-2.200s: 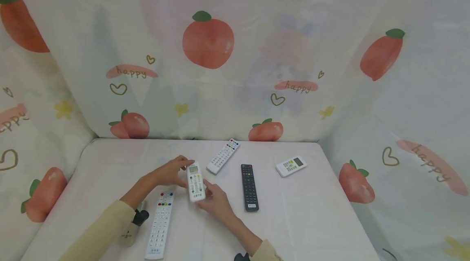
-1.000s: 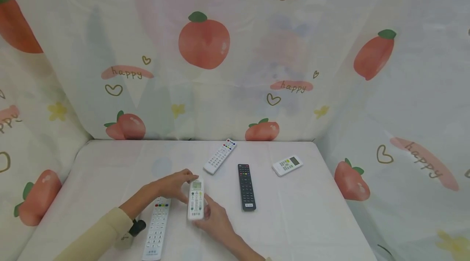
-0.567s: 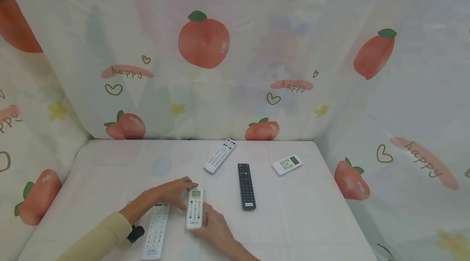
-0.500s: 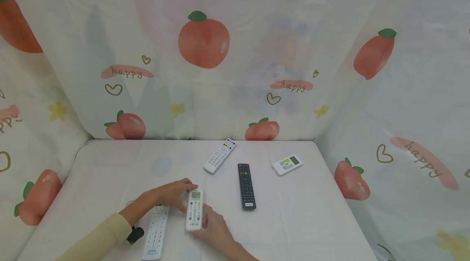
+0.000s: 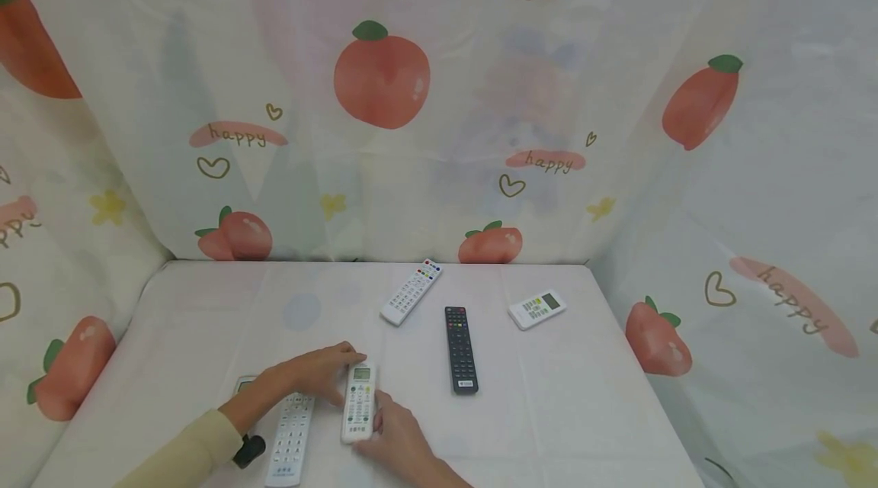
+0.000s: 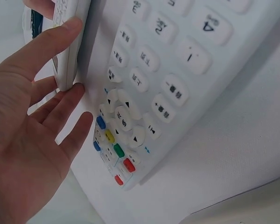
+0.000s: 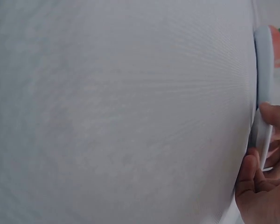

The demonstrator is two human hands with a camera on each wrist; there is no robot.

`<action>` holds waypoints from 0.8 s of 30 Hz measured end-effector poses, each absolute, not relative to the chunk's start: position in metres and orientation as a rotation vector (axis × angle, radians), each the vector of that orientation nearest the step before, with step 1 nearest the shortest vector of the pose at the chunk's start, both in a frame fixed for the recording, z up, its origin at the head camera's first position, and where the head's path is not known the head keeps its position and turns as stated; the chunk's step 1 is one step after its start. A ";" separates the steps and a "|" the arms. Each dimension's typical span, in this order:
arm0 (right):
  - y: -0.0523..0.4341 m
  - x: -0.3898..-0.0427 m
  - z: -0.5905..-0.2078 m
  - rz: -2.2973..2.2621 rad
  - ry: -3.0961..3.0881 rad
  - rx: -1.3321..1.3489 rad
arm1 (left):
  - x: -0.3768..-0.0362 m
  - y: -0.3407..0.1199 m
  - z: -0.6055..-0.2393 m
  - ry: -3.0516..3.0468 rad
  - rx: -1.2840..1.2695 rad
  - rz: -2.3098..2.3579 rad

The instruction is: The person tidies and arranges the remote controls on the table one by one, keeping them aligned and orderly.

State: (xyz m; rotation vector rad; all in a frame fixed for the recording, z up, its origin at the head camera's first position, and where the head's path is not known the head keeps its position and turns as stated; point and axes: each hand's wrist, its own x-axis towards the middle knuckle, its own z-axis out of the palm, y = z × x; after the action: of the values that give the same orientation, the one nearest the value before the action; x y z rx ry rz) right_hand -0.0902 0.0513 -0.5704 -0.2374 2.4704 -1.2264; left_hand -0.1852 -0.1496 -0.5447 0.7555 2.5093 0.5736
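The held white remote lies between left grip and right grip.

Head: from near side, forward and down across white cloth-covered table to far fruit-printed white sheet. Left wrist: very close over long white plastic remote, shared with head. Right wrist: low, skimming table; right hand shared with head.
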 end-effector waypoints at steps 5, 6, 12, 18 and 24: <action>0.049 -0.089 -0.571 -1.187 2.487 -0.243 | -0.181 -0.148 -0.539 2.515 0.695 0.540; 0.049 -0.089 -0.572 -1.175 2.493 -0.247 | -0.180 -0.149 -0.538 2.515 0.688 0.541; 0.046 -0.087 -0.569 -1.125 2.495 -0.243 | -0.175 -0.150 -0.532 2.526 0.673 0.535; 0.045 -0.085 -0.569 -1.075 2.513 -0.245 | -0.172 -0.150 -0.532 2.535 0.665 0.521; 0.045 -0.082 -0.572 -1.052 2.534 -0.270 | -0.168 -0.148 -0.530 2.516 0.636 0.499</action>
State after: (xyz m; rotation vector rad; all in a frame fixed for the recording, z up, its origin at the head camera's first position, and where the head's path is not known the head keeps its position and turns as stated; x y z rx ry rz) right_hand -0.0823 0.0454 -0.5725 -0.2704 2.5343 -1.0521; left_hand -0.1683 -0.1481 -0.5298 0.6356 2.5157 0.4986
